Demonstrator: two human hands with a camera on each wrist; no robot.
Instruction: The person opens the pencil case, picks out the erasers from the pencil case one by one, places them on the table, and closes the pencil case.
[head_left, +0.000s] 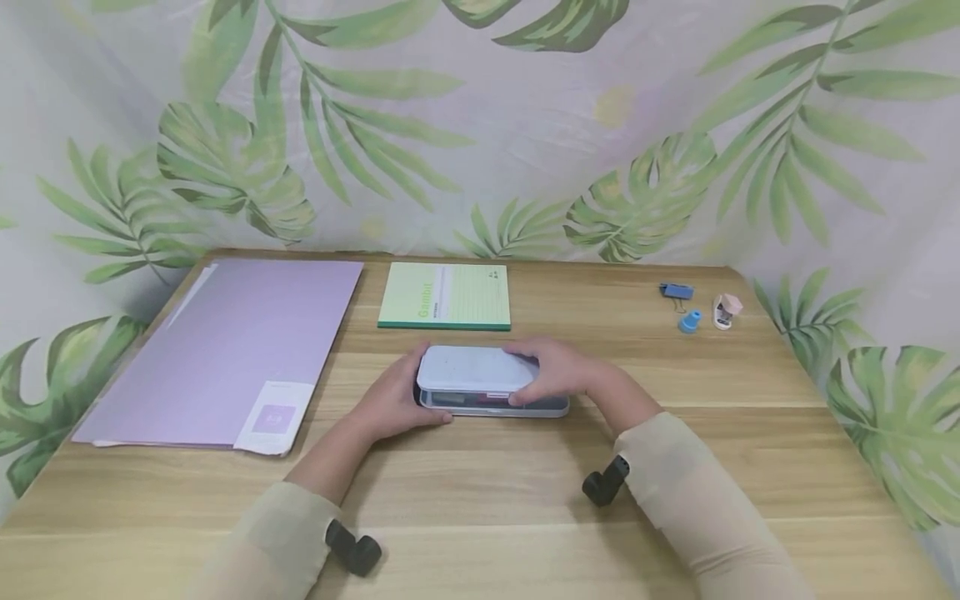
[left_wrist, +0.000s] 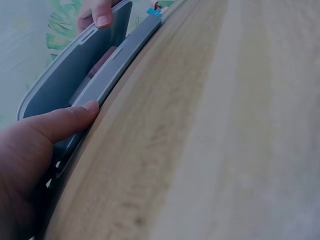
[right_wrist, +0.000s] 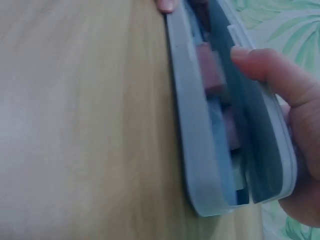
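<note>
A light blue-grey pencil case (head_left: 468,365) sits on the table at the middle of the head view, its hinged lid (right_wrist: 270,150) partly raised. My left hand (head_left: 393,402) grips the left end of the case, the thumb (left_wrist: 75,120) along the front wall of the base. On the other side, my right hand (head_left: 557,368) holds the lid, thumb at its front edge and fingers over the top. Through the gap in the right wrist view, a pinkish block (right_wrist: 210,69) and other small items show inside the base (right_wrist: 192,130).
Left of the case lies a large purple folder (head_left: 232,350) with a white label. A green notebook (head_left: 445,296) lies behind the case. At the back right are a blue binder clip (head_left: 677,291), a small blue cone-shaped piece (head_left: 690,322) and a pink-and-white mini stapler (head_left: 726,311).
</note>
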